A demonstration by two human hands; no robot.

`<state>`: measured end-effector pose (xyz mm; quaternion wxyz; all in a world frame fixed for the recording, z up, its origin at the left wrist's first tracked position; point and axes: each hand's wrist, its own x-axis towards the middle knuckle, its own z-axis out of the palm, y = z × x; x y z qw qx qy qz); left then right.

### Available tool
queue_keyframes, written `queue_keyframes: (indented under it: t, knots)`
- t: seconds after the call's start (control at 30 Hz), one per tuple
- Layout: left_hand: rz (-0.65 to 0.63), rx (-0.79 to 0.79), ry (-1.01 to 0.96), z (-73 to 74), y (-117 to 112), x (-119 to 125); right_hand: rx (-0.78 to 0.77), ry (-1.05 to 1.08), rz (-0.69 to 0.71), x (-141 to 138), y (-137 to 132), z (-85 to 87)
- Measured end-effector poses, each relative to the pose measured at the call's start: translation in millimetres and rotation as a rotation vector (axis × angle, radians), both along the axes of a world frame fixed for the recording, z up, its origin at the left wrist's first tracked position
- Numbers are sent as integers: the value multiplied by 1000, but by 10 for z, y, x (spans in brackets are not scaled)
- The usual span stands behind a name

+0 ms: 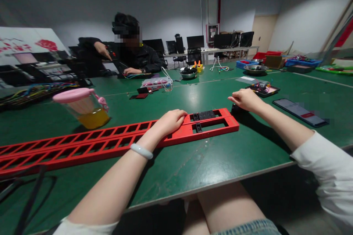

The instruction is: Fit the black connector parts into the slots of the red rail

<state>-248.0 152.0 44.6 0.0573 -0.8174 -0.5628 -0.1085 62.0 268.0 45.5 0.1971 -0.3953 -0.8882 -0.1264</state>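
Note:
Across the tabletop lies a long red slotted frame (179, 132), made of two parallel strips with rows of openings. My left hand (172, 120) is laid over it near its right end, fingers bent round it and the thumb hidden. Black socket modules (206, 115) fill part of the far strip's end opening, and a single small black module (198, 127) sits in the near one. Just past the frame's right end is my right hand (244, 99), closed with fingers curled. Small black parts (236, 109) show beneath it; whatever the fingertips pinch is hidden.
A pink-lidded cup (93, 115) of yellow liquid stands behind the frame. To the right are a phone (300, 112) and a dark tray of small parts (263, 89). Metal bowls (188, 75) and cables lie farther back. Opposite, a person (127, 51) works with a tool.

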Motion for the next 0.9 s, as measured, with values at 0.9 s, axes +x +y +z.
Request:
queue_keyframes:
  t: [0.9]
  knots:
    - [33, -23, -20, 9, -12, 16, -101, -132, 14, 5, 33, -94]
